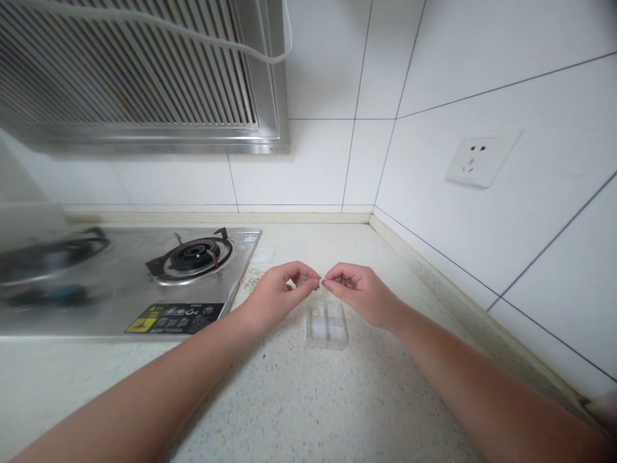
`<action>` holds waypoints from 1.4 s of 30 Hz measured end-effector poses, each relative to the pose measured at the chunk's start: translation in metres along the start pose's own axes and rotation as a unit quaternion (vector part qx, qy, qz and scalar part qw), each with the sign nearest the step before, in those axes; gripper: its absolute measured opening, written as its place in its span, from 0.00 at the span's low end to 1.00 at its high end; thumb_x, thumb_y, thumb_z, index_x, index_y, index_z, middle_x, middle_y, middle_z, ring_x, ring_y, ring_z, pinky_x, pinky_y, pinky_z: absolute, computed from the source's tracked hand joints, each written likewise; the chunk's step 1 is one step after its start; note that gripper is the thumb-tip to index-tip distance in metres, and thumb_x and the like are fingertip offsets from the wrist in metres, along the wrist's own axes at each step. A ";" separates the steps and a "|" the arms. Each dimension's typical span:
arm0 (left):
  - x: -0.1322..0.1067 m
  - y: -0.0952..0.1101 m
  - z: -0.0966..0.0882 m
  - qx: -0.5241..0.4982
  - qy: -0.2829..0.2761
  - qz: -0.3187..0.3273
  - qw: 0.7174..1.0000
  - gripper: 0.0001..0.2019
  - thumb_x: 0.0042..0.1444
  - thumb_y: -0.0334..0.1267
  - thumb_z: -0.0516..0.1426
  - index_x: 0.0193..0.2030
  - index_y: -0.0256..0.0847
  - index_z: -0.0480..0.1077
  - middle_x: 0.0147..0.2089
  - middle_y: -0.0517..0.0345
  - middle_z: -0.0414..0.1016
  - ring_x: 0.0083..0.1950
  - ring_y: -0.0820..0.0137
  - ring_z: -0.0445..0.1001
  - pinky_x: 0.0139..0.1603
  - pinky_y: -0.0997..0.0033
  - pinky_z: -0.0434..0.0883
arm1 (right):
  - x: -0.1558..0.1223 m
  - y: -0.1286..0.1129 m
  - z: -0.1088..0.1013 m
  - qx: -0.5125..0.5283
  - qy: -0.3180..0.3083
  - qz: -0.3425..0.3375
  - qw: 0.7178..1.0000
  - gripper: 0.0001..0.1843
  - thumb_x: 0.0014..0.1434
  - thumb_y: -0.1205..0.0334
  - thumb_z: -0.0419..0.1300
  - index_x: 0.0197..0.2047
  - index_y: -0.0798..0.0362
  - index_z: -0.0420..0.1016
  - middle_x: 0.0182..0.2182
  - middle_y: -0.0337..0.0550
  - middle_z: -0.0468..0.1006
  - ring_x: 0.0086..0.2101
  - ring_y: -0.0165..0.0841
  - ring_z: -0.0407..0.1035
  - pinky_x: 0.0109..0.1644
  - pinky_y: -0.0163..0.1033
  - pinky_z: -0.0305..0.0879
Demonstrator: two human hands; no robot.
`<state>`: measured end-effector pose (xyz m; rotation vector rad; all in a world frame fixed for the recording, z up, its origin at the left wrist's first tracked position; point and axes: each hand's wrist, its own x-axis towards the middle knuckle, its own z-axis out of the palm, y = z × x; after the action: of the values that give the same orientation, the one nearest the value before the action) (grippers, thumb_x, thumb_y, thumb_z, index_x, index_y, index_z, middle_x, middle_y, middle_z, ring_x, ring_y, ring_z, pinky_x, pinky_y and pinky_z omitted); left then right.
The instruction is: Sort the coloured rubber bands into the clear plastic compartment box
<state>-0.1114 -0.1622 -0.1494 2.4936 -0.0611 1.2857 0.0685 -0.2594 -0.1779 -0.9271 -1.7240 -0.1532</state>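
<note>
My left hand (286,289) and my right hand (355,289) meet almost fingertip to fingertip above the counter. Each is closed in a pinch of thumb and forefinger. Whatever lies between the tips is too small to make out. Just below them, a clear plastic box (326,331) with compartments rests on the counter, its far part partly covered by the hands. A small round yellowish thing shows inside its left side. Beside my left hand, some small thin pieces (252,280) lie by the stove's edge, partly hidden.
At the left is a steel gas stove (116,289) with a black burner (196,256). A range hood (274,138) hangs above, with a white cable (193,33) across it. A flat clear piece (265,255) lies behind my left hand. The right wall carries a socket (483,158).
</note>
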 end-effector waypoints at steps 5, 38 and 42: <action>-0.002 0.003 -0.002 -0.011 -0.014 0.002 1.000 0.13 0.59 0.47 0.58 0.40 0.38 0.75 0.35 0.56 0.74 0.37 0.72 0.68 0.35 0.72 0.65 | -0.002 -0.008 -0.003 -0.003 0.018 -0.021 1.000 0.14 0.63 0.53 0.60 0.37 0.57 0.73 0.27 0.39 0.68 0.26 0.24 0.57 0.27 0.33 0.51; 0.000 -0.011 -0.012 0.263 -0.130 0.071 0.953 0.11 0.61 0.40 0.51 0.41 0.42 0.74 0.38 0.57 0.74 0.38 0.71 0.69 0.38 0.71 0.63 | -0.008 -0.013 -0.019 0.158 -0.013 -0.045 0.986 0.07 0.61 0.60 0.64 0.36 0.55 0.77 0.21 0.37 0.64 0.23 0.24 0.55 0.27 0.33 0.50; 0.000 -0.011 -0.013 0.266 -0.134 0.066 0.952 0.11 0.61 0.40 0.51 0.41 0.42 0.74 0.39 0.57 0.74 0.38 0.71 0.69 0.38 0.71 0.63 | -0.008 -0.017 -0.025 0.124 0.009 -0.043 0.991 0.10 0.60 0.57 0.64 0.34 0.56 0.75 0.20 0.37 0.64 0.23 0.24 0.55 0.27 0.34 0.50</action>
<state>-0.1196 -0.1482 -0.1453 3.1658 0.0658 1.1130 0.0775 -0.2884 -0.1693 -0.6687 -1.7214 -0.0025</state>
